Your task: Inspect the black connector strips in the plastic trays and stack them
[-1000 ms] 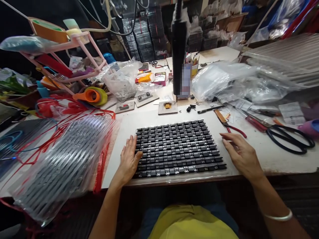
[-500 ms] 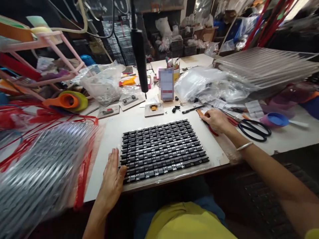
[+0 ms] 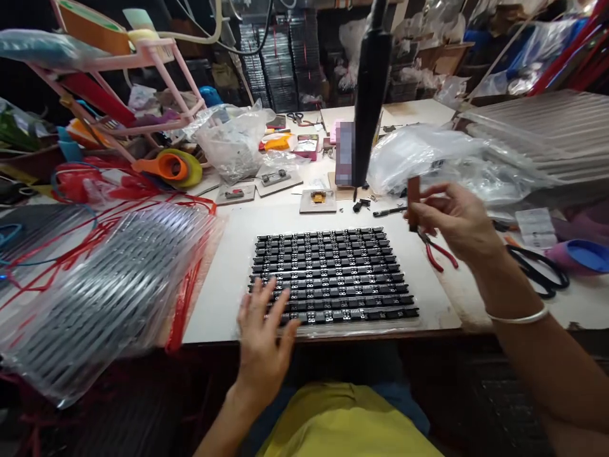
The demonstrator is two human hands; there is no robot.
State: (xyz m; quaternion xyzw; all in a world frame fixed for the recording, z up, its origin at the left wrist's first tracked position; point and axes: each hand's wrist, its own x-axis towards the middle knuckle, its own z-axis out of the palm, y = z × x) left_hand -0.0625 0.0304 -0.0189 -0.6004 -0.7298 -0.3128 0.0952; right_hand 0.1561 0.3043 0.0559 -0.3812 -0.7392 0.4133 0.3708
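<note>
Pinching a small brown tool (image 3: 413,202) upright, the right hand (image 3: 459,219) hovered above and right of the black parts tray (image 3: 333,276), whose rows ran left-right. Left hand (image 3: 264,330) lay nearer, fingers spread flat on the tray's near-left corner, gripping nothing.

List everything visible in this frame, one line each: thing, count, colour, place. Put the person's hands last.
Tray of components: one, black, table centre.
Bagged trays: one stack, clear plastic, left.
Pliers: one, red handles, right of the tray.
Scissors: one, black, far right.
Tape dispenser: one, orange, left rear.
Hanging tool: one, black, above table rear.
Brown piece: one, in the right grip.
Left hand: open, fingers on the tray's near edge.
Right hand: raised, holding the brown piece.
</note>
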